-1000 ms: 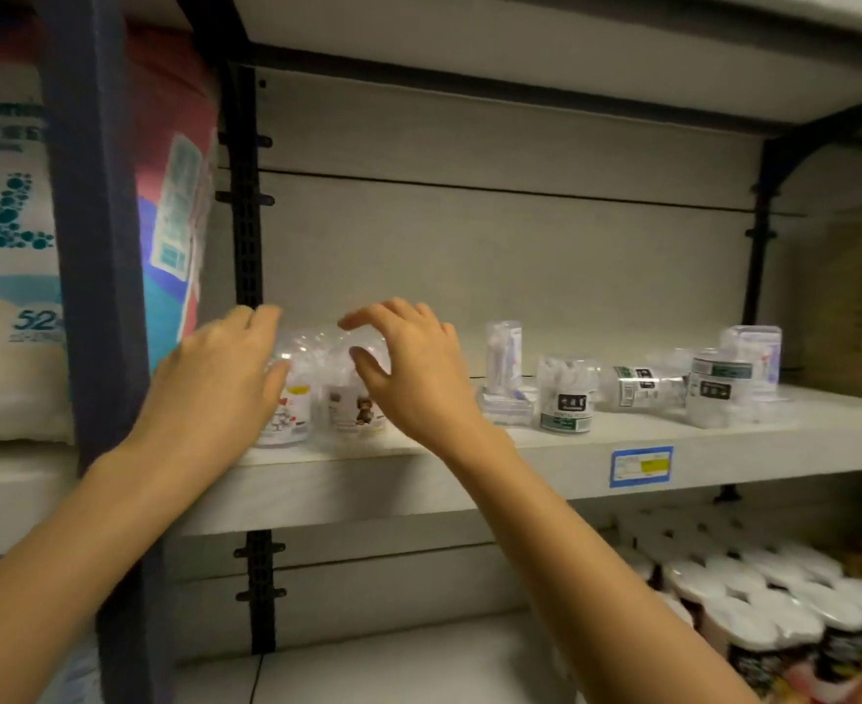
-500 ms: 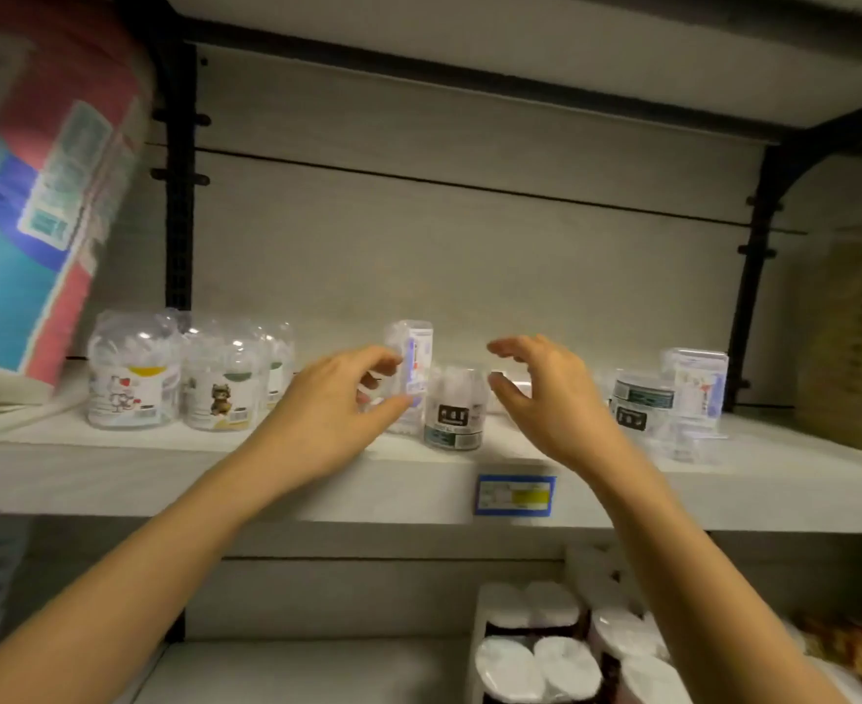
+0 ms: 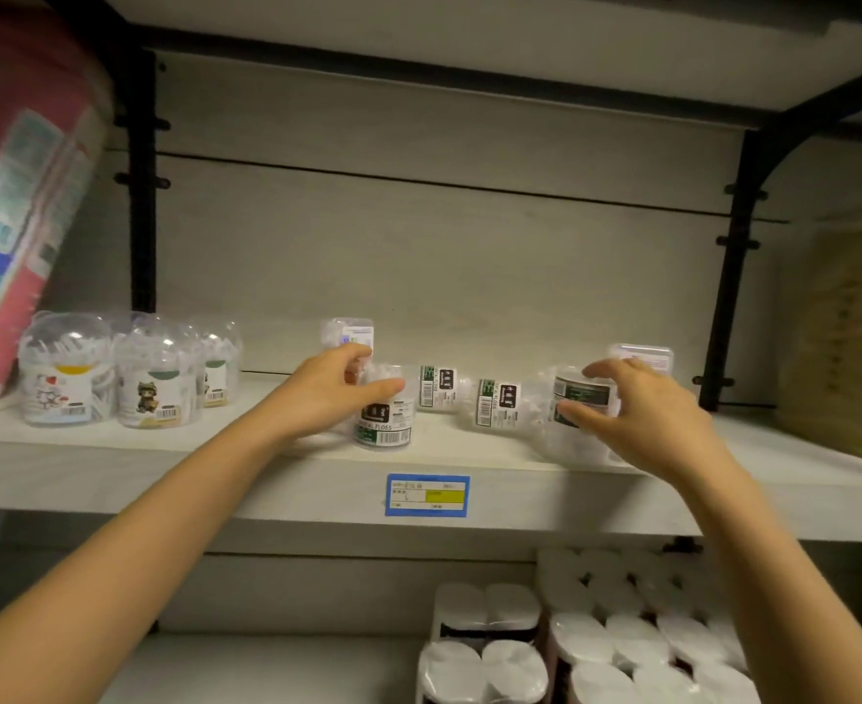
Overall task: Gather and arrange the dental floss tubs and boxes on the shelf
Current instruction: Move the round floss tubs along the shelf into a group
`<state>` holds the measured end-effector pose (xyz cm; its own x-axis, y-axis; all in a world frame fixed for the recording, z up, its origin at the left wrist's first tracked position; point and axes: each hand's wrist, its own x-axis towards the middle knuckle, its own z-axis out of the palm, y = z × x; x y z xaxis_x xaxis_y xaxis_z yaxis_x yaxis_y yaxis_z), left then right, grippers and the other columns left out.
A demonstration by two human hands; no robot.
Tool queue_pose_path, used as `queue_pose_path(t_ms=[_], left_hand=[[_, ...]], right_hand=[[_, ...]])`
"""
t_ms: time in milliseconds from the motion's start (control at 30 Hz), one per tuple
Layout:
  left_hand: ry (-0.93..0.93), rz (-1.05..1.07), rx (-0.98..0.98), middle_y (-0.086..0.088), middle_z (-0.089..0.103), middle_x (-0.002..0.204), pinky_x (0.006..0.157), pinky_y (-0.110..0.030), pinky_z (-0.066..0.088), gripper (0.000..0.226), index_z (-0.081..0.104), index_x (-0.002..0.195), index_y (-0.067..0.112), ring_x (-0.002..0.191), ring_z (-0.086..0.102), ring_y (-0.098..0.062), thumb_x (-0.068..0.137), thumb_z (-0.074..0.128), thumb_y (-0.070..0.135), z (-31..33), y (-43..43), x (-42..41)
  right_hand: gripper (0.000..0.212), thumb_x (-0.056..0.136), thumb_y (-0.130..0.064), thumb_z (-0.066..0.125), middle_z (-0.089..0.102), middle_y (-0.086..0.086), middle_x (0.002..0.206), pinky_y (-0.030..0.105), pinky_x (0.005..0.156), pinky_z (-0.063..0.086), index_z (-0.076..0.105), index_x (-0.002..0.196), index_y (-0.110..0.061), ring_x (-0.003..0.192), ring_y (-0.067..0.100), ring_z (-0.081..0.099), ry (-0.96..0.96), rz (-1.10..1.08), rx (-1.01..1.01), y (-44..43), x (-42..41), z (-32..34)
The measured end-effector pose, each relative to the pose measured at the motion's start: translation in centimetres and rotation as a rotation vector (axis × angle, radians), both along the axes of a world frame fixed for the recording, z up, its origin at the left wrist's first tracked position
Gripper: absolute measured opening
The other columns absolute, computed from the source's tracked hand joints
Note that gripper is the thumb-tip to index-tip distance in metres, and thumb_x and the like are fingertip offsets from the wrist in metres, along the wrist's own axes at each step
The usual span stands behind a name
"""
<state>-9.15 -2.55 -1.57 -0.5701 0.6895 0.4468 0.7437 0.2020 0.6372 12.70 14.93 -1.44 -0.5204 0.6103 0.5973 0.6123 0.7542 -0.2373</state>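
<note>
Pale shelf [image 3: 266, 464]: cartoon-label tubs [image 3: 152, 383] standing left; floss tubs [image 3: 385, 416] centre, two toppled; boxes [image 3: 350, 332] behind.

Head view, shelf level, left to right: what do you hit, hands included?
Colourful pack → heart-label tub → cat-label tub → half-hidden tub → left hand → upright floss tub → first lying tub → second lying tub → right hand → tan pack.

Three clear domed floss tubs [image 3: 157, 378] with cartoon labels are standing close together at the left of the pale shelf [image 3: 164, 475]. Near the middle, a black-labelled dental floss tub [image 3: 385, 414] is standing upright, with a clear box [image 3: 350, 335] standing behind it. Two matching tubs [image 3: 500, 403] are lying on their sides just to its right. A dark-labelled tub [image 3: 583, 396] and a second clear box [image 3: 639, 355] are sitting farther right.
</note>
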Motion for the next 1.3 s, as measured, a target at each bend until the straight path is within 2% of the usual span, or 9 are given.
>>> queue_pose_path(t_ms=[100, 267, 400, 567, 667, 800, 900, 1100, 1300], left_hand=[[-0.062, -0.018, -0.002, -0.004, 0.049, 0.136, 0.091, -0.026, 0.038, 0.067, 0.042, 0.136, 0.018, 0.111, 0.048, -0.013, 0.079, 0.065, 0.044, 0.0, 0.2, -0.5], [-0.123, -0.013, 0.093, -0.003, 0.055, 0.124, 0.085, -0.025, 0.042, 0.061, 0.048, 0.129, 0.016, 0.110, 0.053, -0.015, 0.076, 0.070, 0.038, 0.0, 0.1, -0.1], [-0.153, -0.045, 0.207, 0.000, 0.058, 0.113, 0.064, -0.012, 0.042, 0.053, 0.053, 0.122, 0.020, 0.091, 0.056, -0.004, 0.075, 0.072, 0.032, 0.8, -0.9, 0.6], [-0.203, -0.082, 0.257, -0.001, 0.063, 0.112, 0.089, -0.024, 0.047, 0.065, 0.058, 0.117, 0.020, 0.104, 0.060, -0.015, 0.059, 0.074, 0.044, 1.8, -2.7, 1.2], [-0.276, -0.146, 0.289, -0.006, 0.064, 0.113, 0.090, -0.027, 0.051, 0.069, 0.060, 0.115, 0.015, 0.105, 0.062, -0.017, 0.054, 0.073, 0.042, 2.0, -3.4, 1.8], [-0.318, -0.192, 0.296, -0.004, 0.067, 0.110, 0.088, -0.026, 0.052, 0.061, 0.062, 0.110, 0.013, 0.099, 0.066, -0.013, 0.056, 0.074, 0.039, 2.3, -3.8, 2.6], [-0.325, -0.213, 0.290, 0.000, 0.069, 0.100, 0.083, -0.022, 0.052, 0.059, 0.063, 0.108, 0.011, 0.094, 0.067, -0.010, 0.057, 0.074, 0.038, 2.7, -4.2, 3.1], [-0.351, -0.215, 0.288, 0.000, 0.069, 0.096, 0.078, -0.023, 0.052, 0.070, 0.063, 0.108, 0.008, 0.090, 0.067, -0.009, 0.048, 0.077, 0.041, 3.2, -5.1, 3.1], [-0.351, -0.238, 0.304, 0.002, 0.069, 0.092, 0.079, -0.023, 0.053, 0.069, 0.062, 0.112, 0.006, 0.087, 0.068, -0.008, 0.051, 0.075, 0.037, 3.3, -4.6, 3.8]], right_hand=[[0.056, 0.078, -0.053, 0.061, 0.055, 0.003, 0.128, 0.035, 0.076, 0.044, 0.045, 0.121, -0.022, 0.107, 0.026, 0.056, -0.038, -0.036, -0.036, 0.4, -0.6, 0.5], [0.075, 0.071, -0.044, 0.071, 0.047, 0.009, 0.131, 0.036, 0.087, 0.043, 0.037, 0.134, -0.022, 0.108, 0.027, 0.052, -0.063, 0.044, -0.144, 0.5, -0.9, 2.2], [0.063, 0.070, -0.035, 0.072, 0.040, 0.005, 0.115, 0.041, 0.087, 0.052, 0.047, 0.126, -0.020, 0.092, 0.020, 0.053, 0.178, 0.249, -0.276, -0.6, -0.4, 2.4], [0.047, 0.071, -0.011, 0.074, 0.057, 0.015, 0.118, 0.037, 0.087, 0.052, 0.048, 0.110, -0.012, 0.096, 0.025, 0.064, 0.542, 0.637, -0.835, -2.9, -1.6, 0.2], [0.054, 0.065, -0.013, 0.075, 0.068, 0.012, 0.112, 0.032, 0.092, 0.050, 0.055, 0.115, -0.008, 0.099, 0.019, 0.067, 0.734, 0.912, -1.156, -4.4, -2.8, -1.5], [0.046, 0.068, -0.027, 0.065, 0.073, 0.001, 0.099, 0.025, 0.089, 0.047, 0.061, 0.111, -0.010, 0.098, 0.013, 0.066, 0.839, 0.987, -1.230, -5.9, -4.2, -2.6], [0.033, 0.066, -0.025, 0.069, 0.071, 0.006, 0.097, 0.032, 0.089, 0.053, 0.065, 0.096, -0.010, 0.095, 0.018, 0.067, 0.868, 1.010, -1.326, -6.0, -4.6, -2.4], [0.075, 0.043, -0.026, 0.090, 0.058, 0.019, 0.127, 0.039, 0.096, 0.047, 0.063, 0.109, -0.005, 0.119, 0.031, 0.055, 0.748, 1.168, -1.485, -5.5, -5.0, -2.6], [0.041, 0.065, -0.032, 0.076, 0.066, 0.012, 0.116, 0.031, 0.096, 0.050, 0.072, 0.101, -0.013, 0.113, 0.024, 0.061, 0.690, 1.263, -1.320, -5.3, -4.4, -3.3]])
